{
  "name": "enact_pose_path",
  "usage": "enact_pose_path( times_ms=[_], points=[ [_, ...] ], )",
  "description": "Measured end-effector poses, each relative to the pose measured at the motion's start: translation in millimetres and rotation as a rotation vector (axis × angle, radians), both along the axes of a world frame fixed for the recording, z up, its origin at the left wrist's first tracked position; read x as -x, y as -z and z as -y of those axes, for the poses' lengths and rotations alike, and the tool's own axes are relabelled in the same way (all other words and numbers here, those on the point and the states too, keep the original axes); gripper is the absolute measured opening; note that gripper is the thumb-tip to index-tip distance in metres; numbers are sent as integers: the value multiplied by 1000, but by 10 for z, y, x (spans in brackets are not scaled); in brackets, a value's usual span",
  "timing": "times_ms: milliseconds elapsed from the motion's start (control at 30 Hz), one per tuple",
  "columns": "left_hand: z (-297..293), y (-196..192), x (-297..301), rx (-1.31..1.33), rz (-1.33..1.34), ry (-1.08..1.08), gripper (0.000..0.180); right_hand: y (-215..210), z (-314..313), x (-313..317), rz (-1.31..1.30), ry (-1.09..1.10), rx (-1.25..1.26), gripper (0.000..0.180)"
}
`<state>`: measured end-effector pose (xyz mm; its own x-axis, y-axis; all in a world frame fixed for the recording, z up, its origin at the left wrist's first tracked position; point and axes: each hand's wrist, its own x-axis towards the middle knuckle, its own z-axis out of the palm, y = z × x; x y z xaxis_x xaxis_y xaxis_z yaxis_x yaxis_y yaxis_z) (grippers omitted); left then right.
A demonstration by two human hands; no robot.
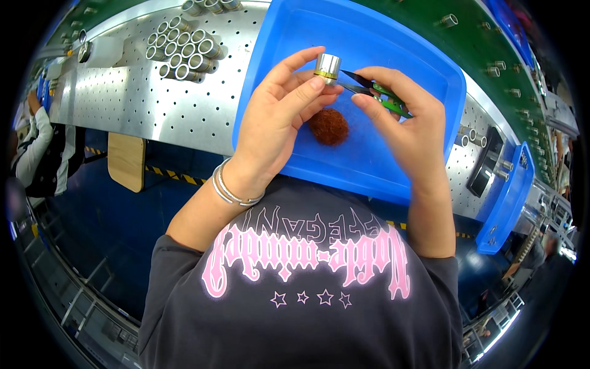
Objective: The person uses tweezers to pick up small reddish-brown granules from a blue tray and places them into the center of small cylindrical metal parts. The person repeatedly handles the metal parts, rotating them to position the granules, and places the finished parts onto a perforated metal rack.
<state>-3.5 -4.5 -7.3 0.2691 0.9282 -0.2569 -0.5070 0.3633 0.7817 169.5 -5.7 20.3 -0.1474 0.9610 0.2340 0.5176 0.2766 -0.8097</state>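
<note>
Between the thumb and fingers of my left hand [279, 104] is a short silver metal sleeve [328, 66] with a yellowish band round its lower part. My right hand [410, 114] grips a pair of green-handled thread snips [387, 101]. Their dark pointed blades lie apart and reach to the lower side of the sleeve; whether they touch it I cannot tell. Both hands are above a large blue tray [362, 175]. Inside the tray, below the sleeve, lies a clump of reddish-brown fibre [330, 127].
Several similar metal sleeves [184, 49] stand grouped on the perforated metal table [132, 98] left of the tray. More sleeves [470, 136] and a dark flat object [486, 161] sit to the right, near a smaller blue tray [505, 203]. Another person [43, 141] is at far left.
</note>
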Motion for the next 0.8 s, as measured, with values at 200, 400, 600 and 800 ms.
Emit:
enact_pose_path(
  times_ms=[200,400,600,800],
  points=[
    [19,-42,-21,-45,-25,-30,40,9,6,19,41,30,-33,17],
    [37,-21,-21,-78,-46,-41,41,1,18,10,15,27,9,15],
    [41,-22,-20,-81,-48,-39,42,17,22,4,26,25,5,14],
    [49,-4,-16,-85,-53,-37,43,7,34,8,39,28,-2,14]
  ],
)
